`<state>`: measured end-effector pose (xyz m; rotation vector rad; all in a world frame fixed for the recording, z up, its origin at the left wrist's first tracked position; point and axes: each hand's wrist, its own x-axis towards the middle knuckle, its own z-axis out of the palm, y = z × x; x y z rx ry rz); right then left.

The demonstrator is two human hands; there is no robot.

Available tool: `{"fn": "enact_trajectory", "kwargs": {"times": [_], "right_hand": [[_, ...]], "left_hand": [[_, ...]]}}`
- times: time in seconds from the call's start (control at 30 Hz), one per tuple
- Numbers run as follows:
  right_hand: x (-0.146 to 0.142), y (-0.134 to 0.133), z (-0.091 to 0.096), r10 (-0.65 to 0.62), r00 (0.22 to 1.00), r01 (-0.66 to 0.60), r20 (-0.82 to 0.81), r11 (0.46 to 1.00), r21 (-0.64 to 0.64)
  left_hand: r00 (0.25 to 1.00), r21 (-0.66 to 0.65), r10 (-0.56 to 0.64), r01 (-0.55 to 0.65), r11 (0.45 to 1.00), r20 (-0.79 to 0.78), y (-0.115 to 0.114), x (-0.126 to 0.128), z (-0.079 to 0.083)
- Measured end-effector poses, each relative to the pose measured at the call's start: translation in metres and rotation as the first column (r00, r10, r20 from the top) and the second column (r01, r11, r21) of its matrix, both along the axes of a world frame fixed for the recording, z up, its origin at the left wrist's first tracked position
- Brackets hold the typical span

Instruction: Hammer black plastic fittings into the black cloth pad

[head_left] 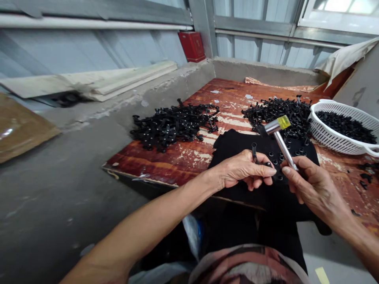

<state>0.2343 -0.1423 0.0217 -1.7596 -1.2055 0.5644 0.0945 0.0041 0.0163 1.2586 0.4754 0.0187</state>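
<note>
My left hand (244, 169) is closed round a small black plastic piece (254, 153) that sticks up between its fingers. It rests on a black cloth (233, 144) spread over a worn red wooden board (177, 157). My right hand (308, 181) grips the metal handle of a small hammer (280, 136), whose silver head with a yellow label points up and left above the cloth. Several small black rings lie on the cloth under the hammer.
One heap of black plastic parts (174, 124) lies on the board's left, another heap (278, 110) at the back. A white plastic basket (328, 136) holding small black pieces stands at the right. A concrete ledge, planks and a red box (192, 45) line the wall.
</note>
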Motion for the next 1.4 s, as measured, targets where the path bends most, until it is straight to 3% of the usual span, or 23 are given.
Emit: {"fn": "enact_trajectory", "kwargs": {"times": [0.2,0.53,0.77,1.4], "right_hand": [[0.010,-0.023,0.000,-0.130,0.990,0.127,-0.059,0.991,-0.051],[0.019,-0.062,-0.019,-0.317,0.931,0.290,-0.179,0.943,-0.164],[0.019,-0.051,-0.014,-0.299,0.929,0.256,-0.218,0.945,-0.203],[0.021,-0.051,-0.027,-0.300,0.901,0.232,-0.313,0.944,-0.236]], "left_hand": [[0.973,-0.014,0.194,-0.197,0.980,-0.122,0.027,0.016,0.000],[0.978,-0.051,0.071,-0.083,0.995,-0.198,0.050,0.043,-0.011],[0.964,-0.004,0.053,-0.056,0.998,-0.260,0.056,0.050,-0.011],[0.955,-0.043,-0.002,-0.011,0.999,-0.296,0.059,0.057,-0.008]]}}
